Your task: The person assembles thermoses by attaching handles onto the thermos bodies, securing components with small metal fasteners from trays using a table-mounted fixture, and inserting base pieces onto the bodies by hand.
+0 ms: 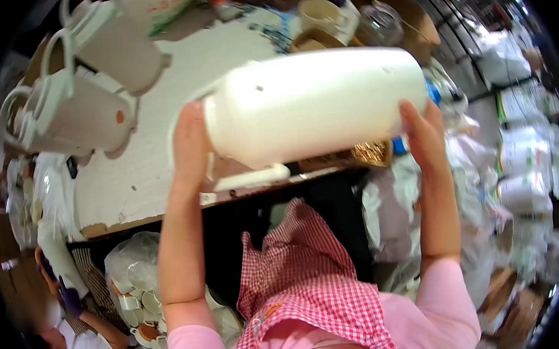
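A large white thermos jug [326, 101] lies sideways in the air above the table's front edge, held between my two hands. My left hand [191, 141] grips its narrower end at the left. Around the wide end at the right, my right hand [424, 130] is closed, thumb on the near side. A white handle [248, 178] shows below the jug; I cannot tell if it is joined to it. Two similar jugs with loop handles stand on the left of the table, a nearer one [80, 113] with an orange spot and a farther one [115, 47].
The white table [114, 191] has a worn front edge. At its back are a cream mug [320, 15] and small loose parts. Gold-coloured pieces [372, 153] sit beneath the jug. Bagged white parts [140, 298] are below left. Another person [88, 346] is at lower left.
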Demonstrator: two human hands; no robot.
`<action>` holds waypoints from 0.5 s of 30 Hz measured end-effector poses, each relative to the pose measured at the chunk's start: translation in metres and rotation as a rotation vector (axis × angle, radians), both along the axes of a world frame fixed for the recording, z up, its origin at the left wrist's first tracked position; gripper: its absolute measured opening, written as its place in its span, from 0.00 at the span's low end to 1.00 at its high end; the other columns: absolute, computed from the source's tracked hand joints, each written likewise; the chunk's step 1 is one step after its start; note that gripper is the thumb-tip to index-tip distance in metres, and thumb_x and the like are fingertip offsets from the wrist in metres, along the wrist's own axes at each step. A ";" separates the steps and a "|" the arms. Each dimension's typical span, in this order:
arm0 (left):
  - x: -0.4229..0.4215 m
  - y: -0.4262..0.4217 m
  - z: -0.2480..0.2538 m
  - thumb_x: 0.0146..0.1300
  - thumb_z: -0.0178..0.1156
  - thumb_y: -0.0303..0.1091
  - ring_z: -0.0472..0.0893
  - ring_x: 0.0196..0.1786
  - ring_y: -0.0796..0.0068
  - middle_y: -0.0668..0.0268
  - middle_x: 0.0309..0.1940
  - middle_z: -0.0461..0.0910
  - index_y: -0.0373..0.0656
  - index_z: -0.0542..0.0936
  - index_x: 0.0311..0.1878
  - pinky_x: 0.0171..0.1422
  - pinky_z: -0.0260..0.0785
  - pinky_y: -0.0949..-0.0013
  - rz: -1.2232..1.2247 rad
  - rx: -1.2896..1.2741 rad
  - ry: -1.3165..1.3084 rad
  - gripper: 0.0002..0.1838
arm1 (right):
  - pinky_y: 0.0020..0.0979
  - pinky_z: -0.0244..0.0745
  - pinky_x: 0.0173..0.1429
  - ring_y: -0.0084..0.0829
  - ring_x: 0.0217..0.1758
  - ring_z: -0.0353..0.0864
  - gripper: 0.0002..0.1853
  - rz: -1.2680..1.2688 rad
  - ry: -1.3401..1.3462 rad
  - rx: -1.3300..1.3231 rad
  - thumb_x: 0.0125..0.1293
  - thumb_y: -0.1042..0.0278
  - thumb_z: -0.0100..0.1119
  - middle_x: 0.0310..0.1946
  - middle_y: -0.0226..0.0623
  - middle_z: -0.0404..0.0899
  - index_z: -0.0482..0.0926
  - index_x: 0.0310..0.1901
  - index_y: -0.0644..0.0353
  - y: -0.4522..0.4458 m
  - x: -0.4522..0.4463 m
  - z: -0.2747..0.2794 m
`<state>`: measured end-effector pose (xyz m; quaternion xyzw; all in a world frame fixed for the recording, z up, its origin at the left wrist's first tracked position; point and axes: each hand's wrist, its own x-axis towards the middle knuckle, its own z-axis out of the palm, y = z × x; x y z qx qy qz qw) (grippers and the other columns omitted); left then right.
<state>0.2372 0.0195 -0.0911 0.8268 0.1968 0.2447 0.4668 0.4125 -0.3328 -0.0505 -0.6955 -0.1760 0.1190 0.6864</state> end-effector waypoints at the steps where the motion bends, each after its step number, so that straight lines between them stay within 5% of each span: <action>1: -0.004 0.002 0.010 0.80 0.43 0.41 0.77 0.51 0.67 0.58 0.46 0.79 0.37 0.76 0.59 0.59 0.69 0.65 -0.031 0.046 0.002 0.19 | 0.31 0.78 0.55 0.26 0.49 0.84 0.22 0.008 0.000 0.022 0.69 0.60 0.65 0.48 0.36 0.85 0.79 0.56 0.69 0.004 -0.003 0.005; 4: 0.017 -0.020 0.055 0.76 0.54 0.39 0.78 0.58 0.66 0.58 0.56 0.81 0.39 0.80 0.60 0.66 0.67 0.66 0.045 0.290 -0.262 0.18 | 0.29 0.80 0.48 0.24 0.44 0.84 0.19 0.009 -0.024 -0.033 0.69 0.60 0.67 0.43 0.35 0.86 0.81 0.53 0.67 0.001 -0.001 0.005; 7: 0.031 -0.058 0.075 0.73 0.59 0.39 0.78 0.60 0.68 0.60 0.58 0.81 0.40 0.81 0.60 0.67 0.67 0.67 -0.157 0.293 -0.214 0.18 | 0.25 0.75 0.52 0.20 0.46 0.80 0.20 0.055 -0.138 -0.088 0.74 0.55 0.61 0.45 0.31 0.85 0.80 0.54 0.65 -0.013 0.000 0.004; 8: 0.034 -0.063 0.074 0.72 0.61 0.39 0.78 0.61 0.69 0.60 0.59 0.81 0.40 0.81 0.61 0.68 0.66 0.67 -0.187 0.231 -0.154 0.19 | 0.25 0.76 0.50 0.22 0.44 0.82 0.17 -0.020 -0.278 -0.318 0.75 0.56 0.58 0.44 0.33 0.85 0.81 0.49 0.64 -0.040 0.006 0.002; 9: 0.038 -0.063 0.074 0.72 0.62 0.39 0.78 0.62 0.69 0.60 0.59 0.81 0.40 0.80 0.62 0.68 0.66 0.68 -0.212 0.172 -0.091 0.20 | 0.29 0.82 0.47 0.28 0.44 0.87 0.16 -0.109 -0.205 0.077 0.74 0.58 0.58 0.39 0.40 0.87 0.82 0.45 0.65 -0.060 0.000 -0.002; 12: 0.040 -0.057 0.070 0.73 0.61 0.39 0.77 0.62 0.72 0.62 0.59 0.81 0.41 0.80 0.63 0.69 0.65 0.69 -0.226 0.196 -0.054 0.20 | 0.32 0.81 0.48 0.29 0.41 0.85 0.13 -0.221 0.227 -0.042 0.75 0.63 0.51 0.41 0.40 0.87 0.81 0.46 0.63 -0.175 -0.018 -0.016; 15: 0.041 -0.052 0.065 0.73 0.61 0.39 0.78 0.61 0.72 0.62 0.59 0.81 0.42 0.80 0.63 0.68 0.66 0.70 -0.242 0.254 -0.077 0.20 | 0.33 0.80 0.49 0.29 0.43 0.86 0.14 -0.276 0.617 -0.370 0.72 0.65 0.54 0.45 0.45 0.86 0.80 0.52 0.64 -0.241 -0.063 -0.097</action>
